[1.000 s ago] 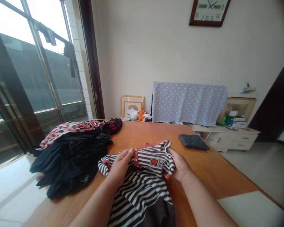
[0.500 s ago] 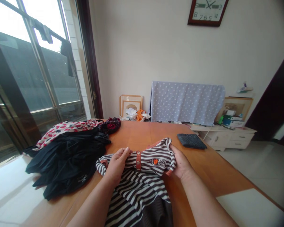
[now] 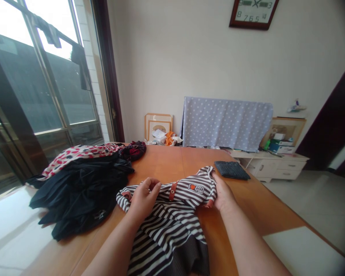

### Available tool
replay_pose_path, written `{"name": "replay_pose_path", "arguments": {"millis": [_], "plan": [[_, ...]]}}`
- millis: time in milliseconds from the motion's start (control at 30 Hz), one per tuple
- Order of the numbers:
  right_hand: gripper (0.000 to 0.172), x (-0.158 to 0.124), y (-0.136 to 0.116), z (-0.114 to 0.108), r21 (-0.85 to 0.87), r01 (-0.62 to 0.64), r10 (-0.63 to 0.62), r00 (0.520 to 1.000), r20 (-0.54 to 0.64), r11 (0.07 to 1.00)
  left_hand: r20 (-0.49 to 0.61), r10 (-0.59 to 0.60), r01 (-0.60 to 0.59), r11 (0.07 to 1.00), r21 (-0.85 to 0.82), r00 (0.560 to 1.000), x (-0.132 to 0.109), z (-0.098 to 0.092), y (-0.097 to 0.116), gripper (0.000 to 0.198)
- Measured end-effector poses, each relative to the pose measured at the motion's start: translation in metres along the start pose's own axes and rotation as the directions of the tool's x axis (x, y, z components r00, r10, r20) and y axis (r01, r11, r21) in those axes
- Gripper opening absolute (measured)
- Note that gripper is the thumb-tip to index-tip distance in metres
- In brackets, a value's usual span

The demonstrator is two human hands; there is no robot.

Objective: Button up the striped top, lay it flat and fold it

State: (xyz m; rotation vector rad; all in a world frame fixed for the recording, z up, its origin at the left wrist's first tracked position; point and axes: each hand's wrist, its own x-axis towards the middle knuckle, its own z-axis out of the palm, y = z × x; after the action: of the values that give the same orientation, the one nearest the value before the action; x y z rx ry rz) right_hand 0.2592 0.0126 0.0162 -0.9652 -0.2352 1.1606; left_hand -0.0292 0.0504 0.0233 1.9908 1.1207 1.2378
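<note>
A small brown-and-white striped garment with orange trim and a chest patch lies on the wooden table in front of me. My left hand pinches its left shoulder area with closed fingers. My right hand grips the garment's right edge near the orange cuff, fingers tucked under the cloth. The lower part of the garment hangs toward me over a dark ribbed fabric.
A heap of black clothes with a red-and-white patterned piece on top lies at the left. A folded dark cloth sits at the right. Beyond the table stand a dotted-cloth-covered object, picture frames and a white cabinet.
Both hands have drawn apart a little, stretching the top of the striped garment wider and flatter. The view has shifted slightly.
</note>
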Motion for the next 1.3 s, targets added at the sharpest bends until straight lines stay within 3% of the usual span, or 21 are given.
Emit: {"name": "replay_pose_path", "arguments": {"millis": [133, 233, 333, 433, 500, 600, 700, 767, 900, 1033, 1167, 1300], "plan": [[0.036, 0.008, 0.006, -0.005, -0.025, 0.09, -0.09, 0.996, -0.028, 0.996, 0.19, 0.132, -0.179, 0.95, 0.257, 0.973, -0.004, 0.002, 0.004, 0.031], [0.036, 0.008, 0.008, -0.007, -0.146, 0.25, -0.26, 0.964, -0.052, 0.957, 0.272, 0.109, -0.203, 0.916, 0.346, 0.956, -0.005, 0.004, 0.009, 0.024], [0.048, -0.005, 0.006, -0.003, -0.381, 0.461, -0.53, 0.842, -0.098, 0.802, 0.25, 0.094, -0.169, 0.938, 0.302, 0.964, -0.001, 0.005, 0.009, 0.017], [0.039, -0.032, 0.007, 0.009, -0.57, 0.622, -0.711, 0.697, 0.091, 0.536, 0.158, 0.046, -0.066, 0.99, 0.124, 0.986, 0.003, 0.006, 0.007, 0.028], [0.029, -0.05, 0.012, 0.018, -0.608, 0.68, -0.646, 0.687, 0.332, 0.41, 0.102, 0.005, -0.006, 1.0, 0.009, 0.995, 0.004, 0.006, 0.006, 0.031], [0.033, -0.067, 0.025, 0.029, -0.596, 0.773, -0.411, 0.627, 0.662, 0.218, 0.074, 0.011, -0.006, 0.997, -0.074, 0.997, 0.004, 0.006, 0.007, 0.031], [0.025, -0.067, 0.036, 0.031, -0.567, 0.816, -0.268, 0.575, 0.773, 0.113, 0.079, 0.035, -0.028, 0.995, -0.098, 0.996, 0.001, 0.006, 0.01, 0.029], [0.009, -0.062, 0.039, 0.031, -0.572, 0.81, -0.264, 0.583, 0.768, 0.127, 0.104, 0.055, -0.045, 0.995, -0.093, 0.993, 0.0, 0.006, 0.013, 0.026], [0.02, -0.061, 0.037, 0.03, -0.588, 0.744, -0.315, 0.668, 0.674, 0.317, 0.2, 0.136, -0.133, 0.991, -0.031, 0.97, -0.003, 0.007, 0.018, 0.023], [0.027, -0.068, 0.033, 0.033, -0.564, 0.667, -0.327, 0.738, 0.591, 0.486, 0.227, 0.162, -0.18, 0.982, 0.063, 0.96, -0.004, 0.008, 0.022, 0.023], [0.033, -0.07, 0.034, 0.034, -0.549, 0.579, -0.26, 0.793, 0.552, 0.603, 0.23, 0.119, -0.125, 0.992, 0.011, 0.966, -0.002, 0.007, 0.026, 0.025], [0.035, -0.065, 0.039, 0.033, -0.535, 0.546, -0.237, 0.808, 0.539, 0.645, 0.249, 0.064, -0.047, 0.996, -0.071, 0.966, -0.001, 0.005, 0.028, 0.033]]}}
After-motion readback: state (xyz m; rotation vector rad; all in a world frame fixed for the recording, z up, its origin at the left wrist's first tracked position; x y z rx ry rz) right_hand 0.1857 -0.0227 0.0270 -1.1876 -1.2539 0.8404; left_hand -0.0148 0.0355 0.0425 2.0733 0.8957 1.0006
